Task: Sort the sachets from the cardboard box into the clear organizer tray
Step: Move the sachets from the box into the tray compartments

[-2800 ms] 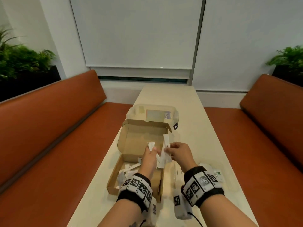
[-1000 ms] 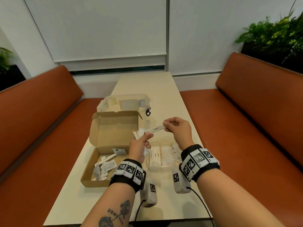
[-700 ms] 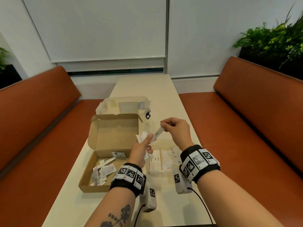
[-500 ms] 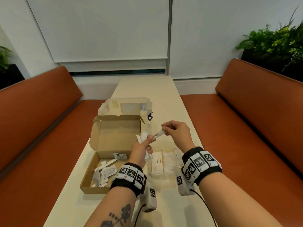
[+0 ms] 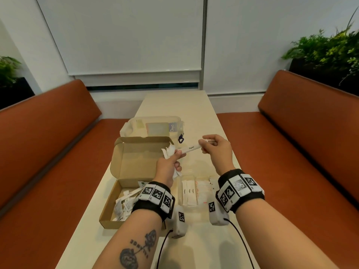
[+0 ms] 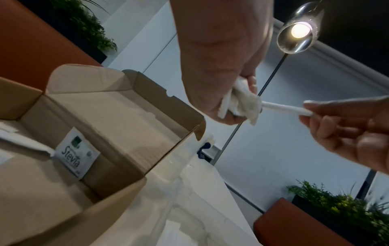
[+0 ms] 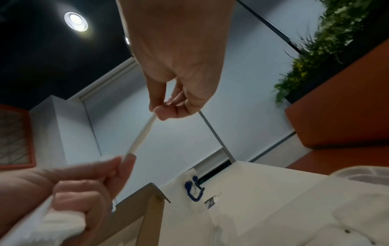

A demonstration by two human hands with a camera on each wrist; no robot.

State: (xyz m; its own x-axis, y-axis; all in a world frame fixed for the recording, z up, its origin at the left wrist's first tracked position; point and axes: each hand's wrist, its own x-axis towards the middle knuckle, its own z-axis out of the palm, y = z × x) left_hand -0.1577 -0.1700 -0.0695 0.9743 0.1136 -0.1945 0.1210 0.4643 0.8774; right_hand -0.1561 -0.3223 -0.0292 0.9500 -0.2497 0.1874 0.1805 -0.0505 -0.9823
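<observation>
Meanwhile, held a white sugar stick sachet point(image 5: 191, 148) almost level in the air above the bench point(image 5: 174, 101), just right of the raised lid of the cardboard box point(image 5: 136, 162) and beyond the clear organizer tray point(image 5: 202, 208). Pinched one end of it with the curled thumb and fingertips of the right hand point(image 5: 215, 150); pinched the other end under the thumb of the left hand point(image 5: 168, 167). Clutched as well, in that same left fist, a crumpled bunch of white sachets point(image 5: 168, 152), poking out above and below the fingers.

Left the box open on the bench, lid standing upright at the back, with loose sachets point(image 5: 124, 204) heaped in its near left part and a Stevia sachet point(image 6: 76, 156) leaning against its back wall. Set the tray just beside the box on the right, below the wrists: sugar sticks point(image 5: 189, 193) laid side by side in its left compartment, red-printed sachets point(image 5: 202, 189) in the next one, the rest hidden by the right wristband point(image 5: 238, 189).

Stood behind the box: a clear plastic container point(image 5: 153, 127) with a blue clasp. Flanked the bench with orange seats point(image 5: 291, 152) and potted greenery point(image 5: 328, 49).
</observation>
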